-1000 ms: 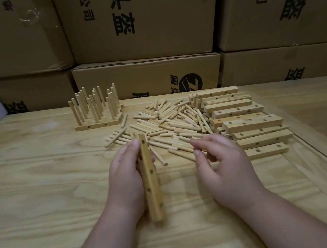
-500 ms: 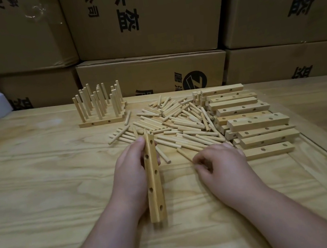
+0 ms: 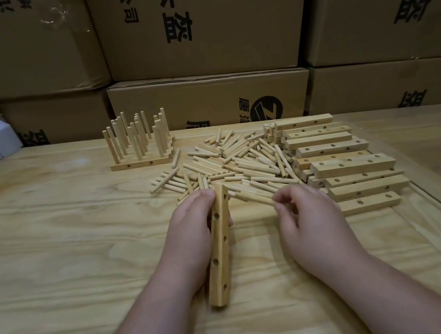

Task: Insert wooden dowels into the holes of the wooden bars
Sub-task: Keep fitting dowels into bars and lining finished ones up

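The left hand grips a wooden bar stood on its long edge on the desk, fingers curled round its far half, the row of holes facing right. The right hand sits just beside it at the near edge of the loose dowel pile; its fingertips are curled together over a dowel, though I cannot tell if it is truly pinched yet. More drilled bars are stacked to the right, and finished bars with upright dowels stand far left, before cardboard boxes. The dowels look light, stiff and prone to roll; pinching one near its middle should leave the tip free for a hole. The bar seems rigid and steadied well enough by its far half.
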{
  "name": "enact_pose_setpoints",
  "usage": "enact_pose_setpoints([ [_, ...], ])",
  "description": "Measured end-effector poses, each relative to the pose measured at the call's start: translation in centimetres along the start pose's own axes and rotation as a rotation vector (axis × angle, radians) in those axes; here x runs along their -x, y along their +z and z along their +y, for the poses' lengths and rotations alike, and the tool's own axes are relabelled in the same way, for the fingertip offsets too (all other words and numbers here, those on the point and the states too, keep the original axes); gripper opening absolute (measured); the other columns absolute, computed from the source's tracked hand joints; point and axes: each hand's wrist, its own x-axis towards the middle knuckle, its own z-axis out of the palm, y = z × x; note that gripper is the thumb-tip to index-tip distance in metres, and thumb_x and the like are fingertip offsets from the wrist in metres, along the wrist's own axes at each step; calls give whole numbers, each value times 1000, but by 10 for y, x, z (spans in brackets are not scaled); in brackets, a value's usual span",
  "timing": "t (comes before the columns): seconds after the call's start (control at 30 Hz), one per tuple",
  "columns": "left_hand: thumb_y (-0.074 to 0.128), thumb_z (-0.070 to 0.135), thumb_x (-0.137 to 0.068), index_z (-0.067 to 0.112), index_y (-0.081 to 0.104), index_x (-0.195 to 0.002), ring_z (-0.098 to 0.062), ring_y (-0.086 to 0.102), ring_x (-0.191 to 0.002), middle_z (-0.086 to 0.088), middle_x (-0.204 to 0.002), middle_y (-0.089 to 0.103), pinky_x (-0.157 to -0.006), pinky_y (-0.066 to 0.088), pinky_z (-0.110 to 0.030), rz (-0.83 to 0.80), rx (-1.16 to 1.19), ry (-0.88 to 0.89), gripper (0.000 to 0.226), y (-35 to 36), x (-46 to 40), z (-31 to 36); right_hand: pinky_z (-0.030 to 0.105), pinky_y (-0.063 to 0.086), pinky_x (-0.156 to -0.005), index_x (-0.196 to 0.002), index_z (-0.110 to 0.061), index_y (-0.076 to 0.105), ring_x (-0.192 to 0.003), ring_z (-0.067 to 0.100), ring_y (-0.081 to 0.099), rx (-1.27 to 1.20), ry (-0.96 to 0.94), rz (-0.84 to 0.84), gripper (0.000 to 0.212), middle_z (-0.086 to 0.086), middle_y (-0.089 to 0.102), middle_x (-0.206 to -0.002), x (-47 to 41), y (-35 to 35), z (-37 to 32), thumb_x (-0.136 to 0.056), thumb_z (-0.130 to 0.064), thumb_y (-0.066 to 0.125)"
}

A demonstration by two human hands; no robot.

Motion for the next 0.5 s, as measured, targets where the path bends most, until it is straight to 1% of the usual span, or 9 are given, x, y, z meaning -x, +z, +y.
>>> enact_pose_setpoints([
  [0.07,48,44,-85,7,71,-95,-12,56,-53,-8,-67,65,-45,44,-20,-4,12,-5,44,0,-1,0,39,48,-89,-102,-29,64,-94,6,52,-85,-55,62,13,-23,58,-92,1,-2,-2,-95,-19,61],
  [0.17,49,45,-85,1,67,-94,-12,58,-57,-7,-68,66,-48,46,-18,7,-4,6,48,0,-2,-1,35,48,-85,-103,-24,67,-91,6,54,-143,-140,93,14,-22,58,-92,4,-3,-6,-93,-14,65],
  [0.23,50,46,-85,4,68,-93,-12,59,-58,-8,-69,68,-48,47,-19,17,8,-3,46,-1,-2,-2,31,47,-85,-104,-22,67,-91,4,54,-160,-181,92,15,-22,58,-92,5,-3,-7,-93,-12,66],
  [0.3,50,46,-85,7,68,-88,-11,60,-57,-8,-70,67,-47,46,-19,27,13,-7,43,-1,-2,-2,29,46,-84,-104,-22,67,-92,0,51,-156,-206,78,15,-28,54,-92,6,-3,-7,-93,-11,67],
  [0.4,50,45,-87,8,67,-83,-10,58,-54,-6,-70,68,-46,45,-19,33,5,-4,41,-1,-2,-1,33,53,-81,-102,-21,68,-97,-3,49,-172,-216,60,15,-30,52,-94,6,-4,-7,-92,-11,67],
  [0.5,51,42,-92,14,68,-79,-10,58,-54,-6,-70,69,-46,45,-20,39,9,-3,36,-2,-1,-1,34,53,-79,-101,-21,68,-100,-3,49,-185,-229,66,16,-28,54,-95,5,-3,-5,-91,-9,68],
])
